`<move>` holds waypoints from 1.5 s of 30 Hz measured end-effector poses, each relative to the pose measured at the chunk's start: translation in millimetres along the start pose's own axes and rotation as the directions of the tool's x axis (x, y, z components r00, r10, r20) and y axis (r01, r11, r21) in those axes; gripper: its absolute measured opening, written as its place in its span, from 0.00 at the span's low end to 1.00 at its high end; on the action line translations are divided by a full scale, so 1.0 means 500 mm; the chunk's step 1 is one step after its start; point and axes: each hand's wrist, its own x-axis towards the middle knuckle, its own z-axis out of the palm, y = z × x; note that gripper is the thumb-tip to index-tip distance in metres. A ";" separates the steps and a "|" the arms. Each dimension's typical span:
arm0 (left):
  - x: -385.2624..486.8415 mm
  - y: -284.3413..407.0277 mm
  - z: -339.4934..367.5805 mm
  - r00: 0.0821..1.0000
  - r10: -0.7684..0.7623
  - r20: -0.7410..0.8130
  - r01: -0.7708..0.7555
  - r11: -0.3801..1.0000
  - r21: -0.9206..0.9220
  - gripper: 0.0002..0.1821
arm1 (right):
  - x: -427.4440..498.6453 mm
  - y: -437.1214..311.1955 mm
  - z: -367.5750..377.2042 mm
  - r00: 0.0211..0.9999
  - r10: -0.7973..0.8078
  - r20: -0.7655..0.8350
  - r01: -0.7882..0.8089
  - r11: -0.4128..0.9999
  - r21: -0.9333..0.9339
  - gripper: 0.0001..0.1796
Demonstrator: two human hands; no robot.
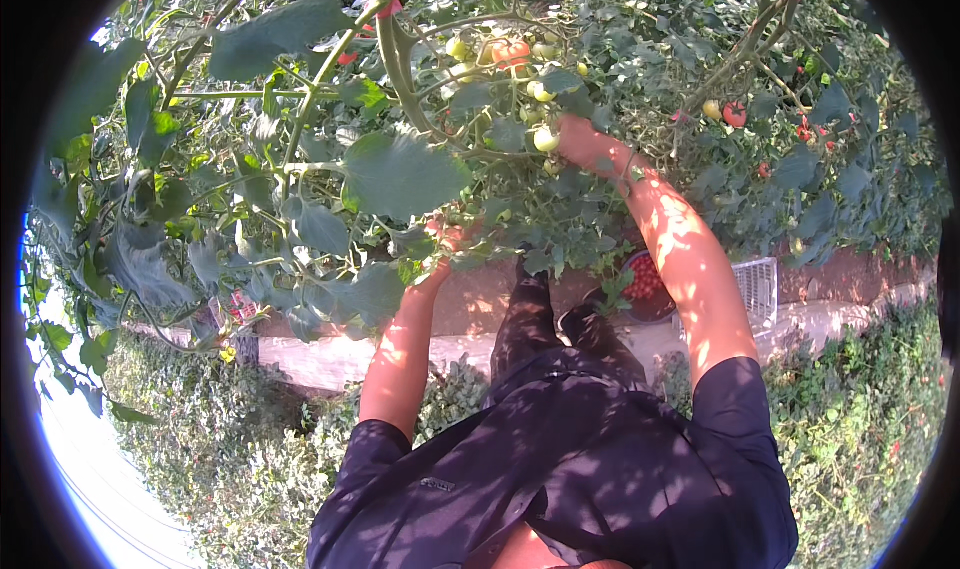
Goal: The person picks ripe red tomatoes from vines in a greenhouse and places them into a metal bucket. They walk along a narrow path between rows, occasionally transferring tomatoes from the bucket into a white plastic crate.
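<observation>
Both my arms reach forward into tomato plants. My left hand [450,235] is low among the leaves left of centre, its fingers partly covered by foliage; what it touches cannot be told. Farther up and to the right, my right hand [576,135] is beside a pale green tomato [546,139], with its fingertips hidden behind leaves. Above it hangs a cluster with more green tomatoes and an orange-red tomato [511,53]. A broad tomato leaf [405,175] hangs between the camera and the plants, above my left hand.
A round tub of small red fruit [643,278] stands on the ground beyond my right forearm, beside a white plastic crate [757,291]. Thick tomato stems [397,66] cross the upper view. A red tomato [734,114] hangs at right. A pale path edge [322,359] runs past my feet, with more plants behind.
</observation>
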 end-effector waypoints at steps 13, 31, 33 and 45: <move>0.009 -0.024 0.035 0.985 0.061 0.164 -0.042 0.992 -0.116 0.23 | -0.058 0.014 0.012 0.959 -0.213 -0.188 0.178 0.966 -0.189 0.22; 0.019 -0.085 0.034 0.876 0.434 0.211 -0.433 0.512 0.742 0.15 | -0.086 0.048 0.005 0.972 0.079 -0.220 -0.030 0.976 0.214 0.13; 0.035 -0.101 0.025 0.844 0.470 0.260 -0.469 0.409 0.782 0.15 | -0.107 0.038 0.019 0.945 0.125 -0.302 -0.044 0.965 0.259 0.12; 0.029 -0.156 0.067 0.852 0.495 0.169 -0.332 0.261 0.907 0.19 | -0.167 0.274 0.078 0.845 0.301 -0.442 -0.138 0.921 0.363 0.08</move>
